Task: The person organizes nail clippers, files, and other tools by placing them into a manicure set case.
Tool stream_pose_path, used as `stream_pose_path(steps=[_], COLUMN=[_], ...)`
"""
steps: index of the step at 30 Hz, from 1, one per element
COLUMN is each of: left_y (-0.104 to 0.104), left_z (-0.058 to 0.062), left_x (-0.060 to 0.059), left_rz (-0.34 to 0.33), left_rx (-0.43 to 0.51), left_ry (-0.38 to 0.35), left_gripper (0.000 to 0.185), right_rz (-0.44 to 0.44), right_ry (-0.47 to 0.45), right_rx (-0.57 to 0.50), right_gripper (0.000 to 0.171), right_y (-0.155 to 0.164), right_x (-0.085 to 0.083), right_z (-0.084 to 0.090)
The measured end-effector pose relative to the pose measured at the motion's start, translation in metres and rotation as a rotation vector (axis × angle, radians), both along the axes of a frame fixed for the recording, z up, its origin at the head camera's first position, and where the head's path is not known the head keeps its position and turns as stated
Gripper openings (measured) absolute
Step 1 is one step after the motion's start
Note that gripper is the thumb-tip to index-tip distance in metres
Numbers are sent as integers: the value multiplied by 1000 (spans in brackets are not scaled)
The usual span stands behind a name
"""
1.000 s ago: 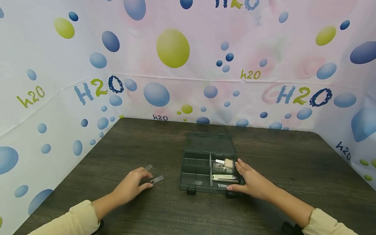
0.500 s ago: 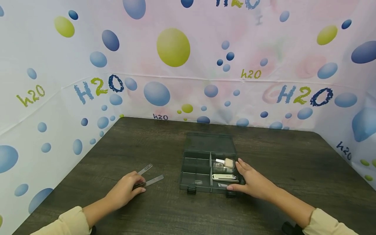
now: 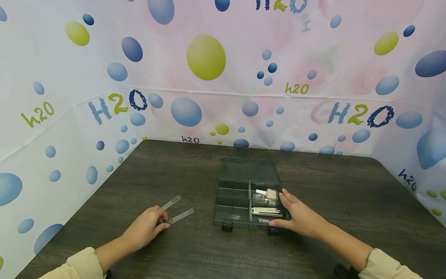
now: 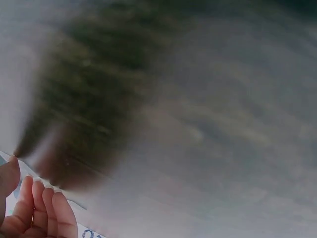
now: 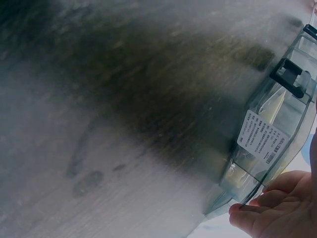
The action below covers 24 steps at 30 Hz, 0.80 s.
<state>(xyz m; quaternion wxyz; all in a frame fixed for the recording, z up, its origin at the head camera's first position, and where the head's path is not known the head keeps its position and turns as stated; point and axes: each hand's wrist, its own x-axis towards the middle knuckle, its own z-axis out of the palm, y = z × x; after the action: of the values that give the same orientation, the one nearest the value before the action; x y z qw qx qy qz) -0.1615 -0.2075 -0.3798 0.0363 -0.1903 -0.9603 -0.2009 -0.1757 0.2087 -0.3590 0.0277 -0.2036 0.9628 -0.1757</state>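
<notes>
Head view, with both wrist views. I judge the step in hand to be the pickup of a nail file: my left hand (image 3: 144,228) lies on the counter (image 3: 174,170) at near left, its fingers (image 3: 158,221) curled over the near ends of two slim clear nail files (image 3: 179,216), which lie side by side, angled toward the far right. Whether the fingers actually pinch a file or only rest on it I cannot tell; the left wrist view is blurred and shows only loosely bent fingertips. My right hand (image 3: 299,217) rests against the near right corner of the open dark storage box (image 3: 231,205), fingers nearly straight and close together, thumb along the front wall, steadying it. The box sits mid-counter, lid laid back to the far side; its right compartments hold a white nail clipper (image 3: 266,211) and small pale items, its left compartments look almost bare. The next move, in my judgement, calls for a firm pinch on one thin flat file, lifted clear of its neighbour
</notes>
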Motion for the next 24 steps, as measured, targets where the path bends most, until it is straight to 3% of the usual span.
stream_pose_path(steps=[24], left_y=[7], left_z=[-1], left_x=[-8], left_rz=[-20], left_rx=[-13], left_ry=[166], left_gripper=[4], right_rz=[7], right_ry=[4], right_rx=[1], right_gripper=[102], right_y=[0], right_x=[0], right_z=[1])
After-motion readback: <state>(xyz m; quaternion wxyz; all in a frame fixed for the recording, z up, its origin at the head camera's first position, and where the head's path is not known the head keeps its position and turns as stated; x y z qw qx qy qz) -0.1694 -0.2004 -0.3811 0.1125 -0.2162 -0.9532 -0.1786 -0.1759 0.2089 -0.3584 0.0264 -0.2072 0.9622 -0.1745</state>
